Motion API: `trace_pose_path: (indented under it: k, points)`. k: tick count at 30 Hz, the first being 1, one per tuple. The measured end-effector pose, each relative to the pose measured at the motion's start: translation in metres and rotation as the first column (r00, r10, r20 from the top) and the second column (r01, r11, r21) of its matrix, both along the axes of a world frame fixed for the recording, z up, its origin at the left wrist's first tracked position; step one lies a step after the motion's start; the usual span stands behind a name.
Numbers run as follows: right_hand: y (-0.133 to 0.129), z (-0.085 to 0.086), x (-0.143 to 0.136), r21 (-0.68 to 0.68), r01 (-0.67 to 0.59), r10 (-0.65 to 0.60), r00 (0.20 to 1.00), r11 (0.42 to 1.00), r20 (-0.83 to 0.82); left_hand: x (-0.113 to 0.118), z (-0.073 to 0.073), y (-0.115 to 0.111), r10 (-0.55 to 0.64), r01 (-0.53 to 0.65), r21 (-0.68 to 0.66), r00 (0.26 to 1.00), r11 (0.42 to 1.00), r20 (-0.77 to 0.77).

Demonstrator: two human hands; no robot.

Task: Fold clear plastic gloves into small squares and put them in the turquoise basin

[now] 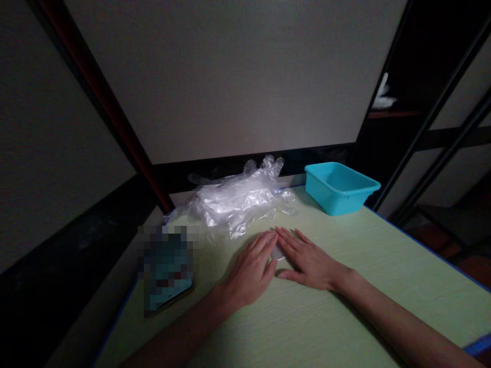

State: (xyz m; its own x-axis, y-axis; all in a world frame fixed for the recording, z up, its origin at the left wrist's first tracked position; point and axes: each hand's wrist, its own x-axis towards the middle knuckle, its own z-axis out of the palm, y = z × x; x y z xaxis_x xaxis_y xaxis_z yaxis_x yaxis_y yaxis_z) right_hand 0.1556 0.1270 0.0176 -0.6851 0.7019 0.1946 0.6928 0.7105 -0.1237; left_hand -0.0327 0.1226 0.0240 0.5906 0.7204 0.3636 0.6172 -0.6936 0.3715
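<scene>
Left hand (249,271) and right hand (309,260) flattened, gripping nothing visible, over one flat clear plastic piece (277,251) on bench (299,332); far disposable gloves (238,197) loosely heaped.

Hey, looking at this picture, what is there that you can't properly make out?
All in the head view:
- Small clear piece: partly covered by left hand and right hand.
- Flat object: masked by pixelation.
- Plastic gloves: overlapping, so uncountable.
- Blue tub: near wall hides its bottom.
- White object: small, blurred.
</scene>
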Motion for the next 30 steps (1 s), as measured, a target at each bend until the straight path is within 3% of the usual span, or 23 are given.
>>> trace_pose_path:
  k: [4, 8, 18, 30]
  points:
    - [0.0, -0.002, 0.001, -0.049, 0.006, -0.004, 0.999, 0.999, 0.037, -0.001, 0.0, -0.005, -0.089, 0.095, 0.007, 0.954, 0.995, -0.288]
    - [0.0, -0.004, 0.002, -0.057, 0.004, -0.003, 1.0, 0.998, 0.028, -0.001, 0.001, -0.005, -0.084, 0.078, -0.033, 0.909, 0.996, -0.407]
    - [-0.001, 0.0, 0.001, -0.082, 0.014, -0.01, 0.999, 0.997, 0.049, -0.001, 0.006, -0.004, -0.094, 0.067, -0.072, 0.857, 0.995, -0.506]
    - [-0.002, 0.006, -0.002, -0.13, 0.038, -0.025, 0.995, 0.991, 0.098, -0.001, 0.006, -0.004, -0.098, 0.066, -0.079, 0.847, 0.995, -0.522]
